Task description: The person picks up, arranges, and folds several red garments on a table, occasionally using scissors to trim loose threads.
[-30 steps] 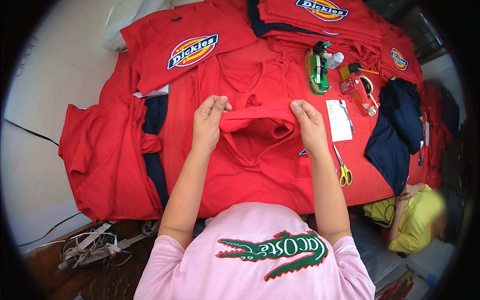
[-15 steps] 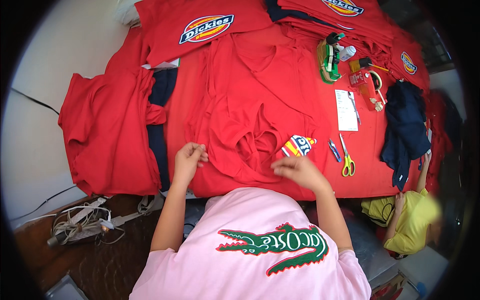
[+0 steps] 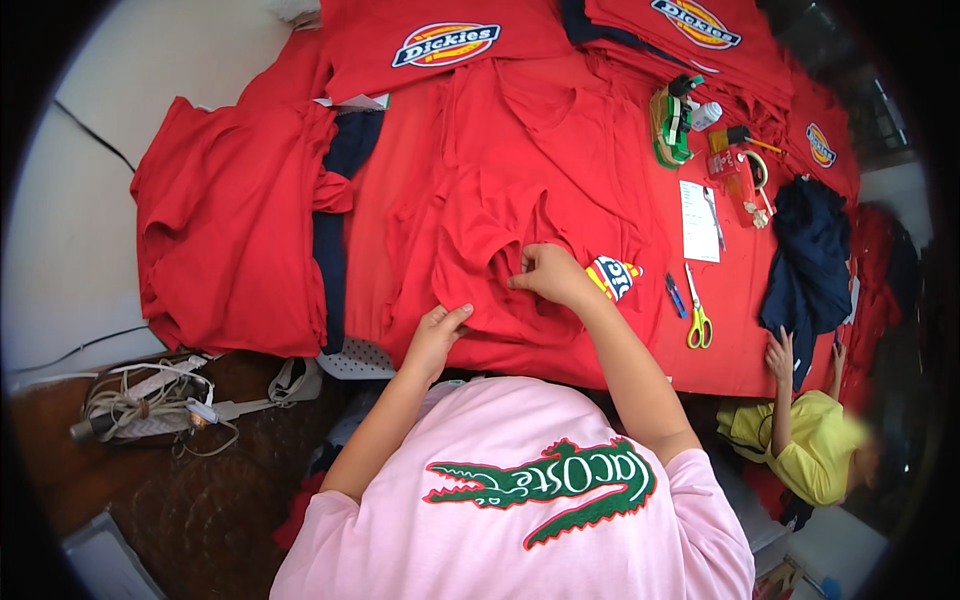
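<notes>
A red T-shirt (image 3: 530, 120) lies spread in front of me, its near part folded and rumpled around an opening. With fingers closed, my left hand (image 3: 436, 338) grips cloth at the near left edge of this shirt. My right hand (image 3: 552, 275) reaches over the opening and pinches a fold of the same cloth. Part of a multicoloured printed logo (image 3: 612, 277) shows beside my right wrist. To the right lie small blue thread snips (image 3: 676, 296) and scissors with yellow-green handles (image 3: 699, 325).
More red shirts (image 3: 230, 230) are heaped at left and far back. A green tape dispenser (image 3: 670, 125), a red tape dispenser (image 3: 738, 178) and a white paper sheet (image 3: 700, 222) lie at right. A co-worker in yellow (image 3: 805, 450) touches navy cloth (image 3: 808, 250). Tangled cables (image 3: 150, 405) sit lower left.
My right hand has moved forward and left over the opening and now pinches cloth. My left hand has come right onto the shirt's near edge. The co-worker's hand has moved to the navy cloth.
</notes>
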`<state>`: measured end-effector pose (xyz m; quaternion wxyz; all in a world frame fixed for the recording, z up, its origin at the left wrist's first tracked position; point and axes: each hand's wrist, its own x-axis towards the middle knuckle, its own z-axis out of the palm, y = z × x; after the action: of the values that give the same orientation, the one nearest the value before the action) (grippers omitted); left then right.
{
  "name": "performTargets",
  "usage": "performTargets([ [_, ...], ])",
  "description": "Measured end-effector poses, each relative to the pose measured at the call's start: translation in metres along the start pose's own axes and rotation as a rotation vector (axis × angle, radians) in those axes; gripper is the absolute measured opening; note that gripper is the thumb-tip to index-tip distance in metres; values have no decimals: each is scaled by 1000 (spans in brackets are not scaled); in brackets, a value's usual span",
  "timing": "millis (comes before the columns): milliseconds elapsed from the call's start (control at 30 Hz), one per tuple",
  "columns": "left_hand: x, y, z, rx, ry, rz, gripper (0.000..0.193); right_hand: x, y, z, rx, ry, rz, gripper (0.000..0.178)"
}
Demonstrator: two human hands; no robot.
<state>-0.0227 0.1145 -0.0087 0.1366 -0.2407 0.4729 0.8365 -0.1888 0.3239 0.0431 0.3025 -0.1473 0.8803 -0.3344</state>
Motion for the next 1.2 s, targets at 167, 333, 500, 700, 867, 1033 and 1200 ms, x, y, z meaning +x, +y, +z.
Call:
performTargets([
  [167,-48,71,-11,-537,-445,171,54,-57,-4,-42,-47,644,-147,16],
  [333,-112,147,5,-588,-872,354,61,-141,-28,-130,-181,1157,-318,40],
  [500,-151,178,26,-504,-1219,654,76,-254,-44,-165,1012,744,-505,38],
  [700,-283,227,174,-459,-186,1033,99,-430,-60,-186,1163,546,-849,57],
  [867,-287,271,140,-177,-1402,853,101,-519,-49,-188,1168,342,-1359,54],
  [1033,-285,143,132,-87,-1374,383,110,-516,-5,-84,1544,258,-627,34],
  [1200,-259,72,118,-48,-1202,144,129,-534,97,10,1576,271,95,33],
])
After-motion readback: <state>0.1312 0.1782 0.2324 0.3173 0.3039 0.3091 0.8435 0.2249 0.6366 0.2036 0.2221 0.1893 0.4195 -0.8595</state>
